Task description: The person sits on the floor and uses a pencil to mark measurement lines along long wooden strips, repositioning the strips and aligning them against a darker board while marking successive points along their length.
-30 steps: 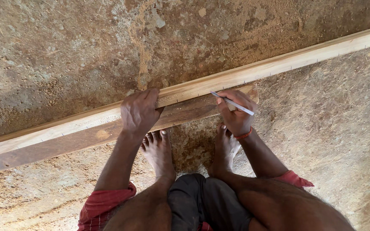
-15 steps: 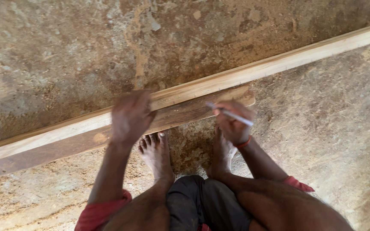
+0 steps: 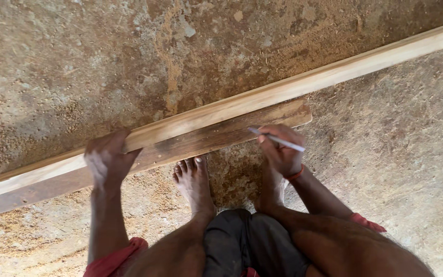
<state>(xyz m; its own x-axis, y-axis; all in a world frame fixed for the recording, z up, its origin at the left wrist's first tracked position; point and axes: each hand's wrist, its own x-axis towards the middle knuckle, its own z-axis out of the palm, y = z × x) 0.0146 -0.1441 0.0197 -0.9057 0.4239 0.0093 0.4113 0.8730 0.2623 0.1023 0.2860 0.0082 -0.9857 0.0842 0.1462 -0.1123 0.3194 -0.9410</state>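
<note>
Left hand [image 3: 107,161] fingers curled over pale long plank [image 3: 262,97], left. Right hand [image 3: 282,151] pinches pen [image 3: 277,139], tip on darker board [image 3: 221,136].

We see a rough, sawdust-strewn floor [image 3: 78,66] carrying a long pale wooden batten [image 3: 334,72] touching a darker plank [image 3: 216,136], plus two bare feet [image 3: 193,179].

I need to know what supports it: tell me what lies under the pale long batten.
The pale batten lies along a darker, shorter plank, partly over its far edge, on the dusty concrete floor. The left hand covers part of both; whatever is beneath them is hidden.
</note>
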